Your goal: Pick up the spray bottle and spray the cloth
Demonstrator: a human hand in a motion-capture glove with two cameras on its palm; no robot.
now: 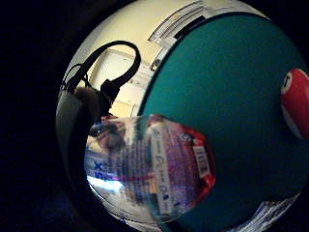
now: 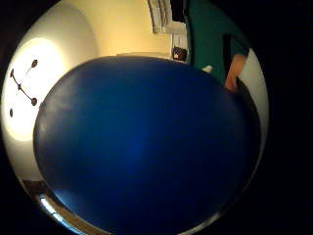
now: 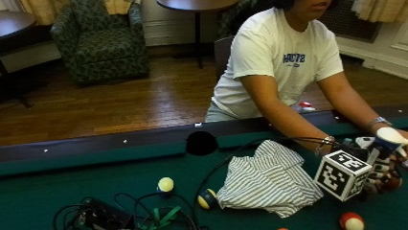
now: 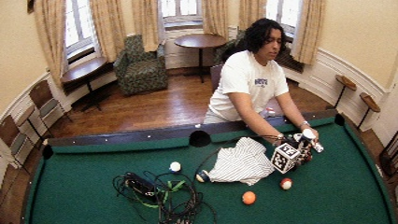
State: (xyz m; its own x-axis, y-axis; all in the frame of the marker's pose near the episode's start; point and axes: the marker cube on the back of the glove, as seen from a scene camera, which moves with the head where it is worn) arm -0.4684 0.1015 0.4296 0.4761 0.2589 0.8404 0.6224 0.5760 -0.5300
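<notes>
On the green felt table (image 3: 96,182), a striped cloth (image 3: 267,178) lies crumpled in the middle. Just right of it, my gloved right hand (image 3: 381,168) grips the spray bottle (image 3: 386,141), which stands upright with its white and blue top above the hand. The person's bare left hand (image 4: 309,134) is at the bottle's top. In the little finger side palm view the clear labelled bottle body (image 1: 154,166) is close to the palm, with felt behind it. A blue part of the bottle (image 2: 142,147) fills the thumb side palm view.
A red and white ball (image 3: 351,221) lies near the front, another red ball (image 3: 392,182) sits beside my hand. A blue striped ball (image 3: 207,199) touches the cloth's left edge, a pale yellow ball (image 3: 165,184) lies further left. Tangled cables (image 3: 127,215) cover the front left. A pocket (image 3: 201,143) opens in the far rail.
</notes>
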